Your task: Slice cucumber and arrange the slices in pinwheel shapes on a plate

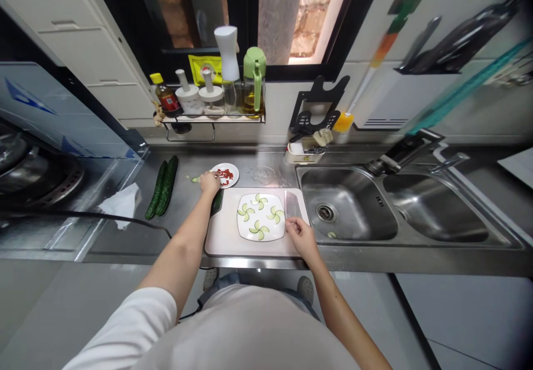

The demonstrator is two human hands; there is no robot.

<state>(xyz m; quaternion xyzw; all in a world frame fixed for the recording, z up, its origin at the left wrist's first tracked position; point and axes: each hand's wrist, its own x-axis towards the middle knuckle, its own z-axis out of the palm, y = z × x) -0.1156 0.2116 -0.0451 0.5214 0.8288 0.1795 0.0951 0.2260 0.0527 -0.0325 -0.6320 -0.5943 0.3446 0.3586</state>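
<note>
A left hand (209, 182) meets a saucer (235, 176) at ten o'clock from a plate (259, 217) of cucumber pinwheels (259, 230). At four, the right hand (302, 236) perhaps touches the plate's rim.

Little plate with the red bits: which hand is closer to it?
Left. The left hand is right at the little plate's left edge; the right hand is farther off, past the square plate's right edge.
</note>
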